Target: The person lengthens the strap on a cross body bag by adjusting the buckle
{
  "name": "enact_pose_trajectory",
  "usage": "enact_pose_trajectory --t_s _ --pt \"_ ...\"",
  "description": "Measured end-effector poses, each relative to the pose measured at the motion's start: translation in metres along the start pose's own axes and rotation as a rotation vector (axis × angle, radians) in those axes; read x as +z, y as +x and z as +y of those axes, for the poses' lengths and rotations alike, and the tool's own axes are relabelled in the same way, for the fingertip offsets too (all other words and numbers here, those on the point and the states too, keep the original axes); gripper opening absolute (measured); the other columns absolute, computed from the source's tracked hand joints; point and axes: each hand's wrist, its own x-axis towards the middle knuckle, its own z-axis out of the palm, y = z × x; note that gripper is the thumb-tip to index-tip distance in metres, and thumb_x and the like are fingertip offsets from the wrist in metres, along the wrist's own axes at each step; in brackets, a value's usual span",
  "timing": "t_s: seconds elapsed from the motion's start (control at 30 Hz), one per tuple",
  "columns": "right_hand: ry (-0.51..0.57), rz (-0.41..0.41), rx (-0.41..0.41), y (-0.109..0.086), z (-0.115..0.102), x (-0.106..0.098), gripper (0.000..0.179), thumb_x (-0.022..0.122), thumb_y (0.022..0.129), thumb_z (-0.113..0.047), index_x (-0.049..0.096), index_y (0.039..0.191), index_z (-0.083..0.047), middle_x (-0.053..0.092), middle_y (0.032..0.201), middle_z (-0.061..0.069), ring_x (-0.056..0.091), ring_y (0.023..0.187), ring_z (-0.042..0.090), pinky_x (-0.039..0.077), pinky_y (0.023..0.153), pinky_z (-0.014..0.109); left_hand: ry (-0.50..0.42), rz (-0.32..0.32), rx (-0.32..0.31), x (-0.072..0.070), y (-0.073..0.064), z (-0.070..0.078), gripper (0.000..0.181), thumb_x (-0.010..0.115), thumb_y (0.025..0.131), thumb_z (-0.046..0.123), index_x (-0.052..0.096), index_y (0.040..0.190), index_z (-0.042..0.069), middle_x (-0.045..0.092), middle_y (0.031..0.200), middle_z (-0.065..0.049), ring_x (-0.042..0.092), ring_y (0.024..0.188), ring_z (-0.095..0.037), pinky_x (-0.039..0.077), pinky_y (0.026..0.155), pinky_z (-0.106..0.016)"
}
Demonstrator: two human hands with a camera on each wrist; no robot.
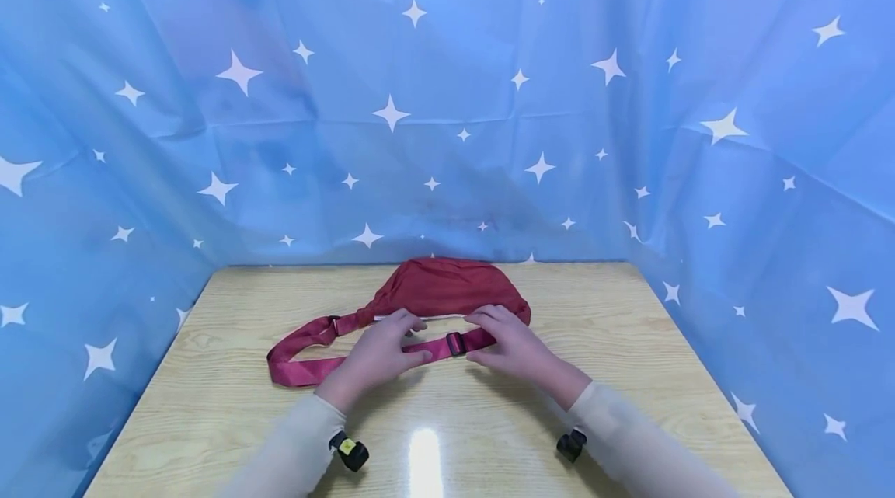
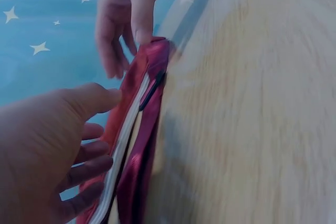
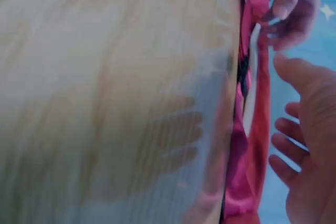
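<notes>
While my left hand curves over the strap with thumb and fingers parted, it has hold of nothing. Across from it, my right hand is loosely spread too, its grasp unfilled; whether my fingertips brush the cloth, I can't tell. Just beyond both hands lies the red waist bag, its white zip along the edge facing me. To the left of my left hand the strap bends into a loop, then runs back between my hands, where a black slider sits nearer my right thumb. Beneath my hands is the wooden table; well beyond them hangs a starry blue curtain.
</notes>
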Motion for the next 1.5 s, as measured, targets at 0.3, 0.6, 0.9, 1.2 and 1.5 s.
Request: enact_pose_trajectory --t_s 0.3,0.6,0.9,1.2,1.5 --pt "-0.003 -0.088 0.035 0.010 -0.010 0.015 0.061 0.089 0.096 -0.029 0.067 0.148 -0.007 0.064 0.143 0.004 0.058 0.133 0.024 0.053 0.111 0.047 0.099 -0.034 0.002 0.022 0.012 0.003 0.049 0.092 0.091 0.034 0.074 0.129 0.011 0.067 0.116 -0.001 0.067 0.104 -0.018 0.058 0.096 -0.044" --pt "-0.029 -0.159 0.042 0.018 -0.008 0.021 0.059 0.087 0.097 -0.026 0.066 0.149 -0.007 0.064 0.144 0.006 0.058 0.133 0.025 0.052 0.113 0.046 0.187 -0.027 0.020 0.031 0.020 0.004 0.037 0.093 0.088 0.033 0.076 0.116 0.015 0.063 0.106 0.004 0.062 0.093 -0.015 0.058 0.086 -0.040" --pt "-0.018 -0.200 0.014 0.024 -0.001 0.023 0.045 0.086 0.098 -0.027 0.074 0.137 -0.010 0.066 0.133 0.001 0.058 0.126 0.021 0.052 0.110 0.043 0.208 -0.039 0.001 0.035 0.022 0.002 0.030 0.091 0.091 0.034 0.075 0.112 0.019 0.057 0.098 0.007 0.056 0.088 -0.014 0.053 0.080 -0.035" --pt "-0.003 -0.170 0.015 0.026 -0.001 0.021 0.043 0.089 0.095 -0.028 0.072 0.132 -0.012 0.066 0.128 0.000 0.058 0.122 0.019 0.053 0.108 0.043 0.221 -0.025 0.013 0.032 0.024 0.005 0.031 0.092 0.091 0.034 0.074 0.111 0.019 0.056 0.097 0.007 0.054 0.084 -0.014 0.050 0.076 -0.035" --pt "0.033 -0.141 -0.013 0.023 0.000 0.018 0.046 0.089 0.095 -0.030 0.072 0.133 -0.012 0.067 0.129 -0.001 0.058 0.123 0.018 0.052 0.109 0.042 0.252 0.010 0.032 0.031 0.023 0.010 0.038 0.094 0.088 0.038 0.073 0.114 0.021 0.058 0.100 0.007 0.055 0.086 -0.014 0.050 0.077 -0.035"
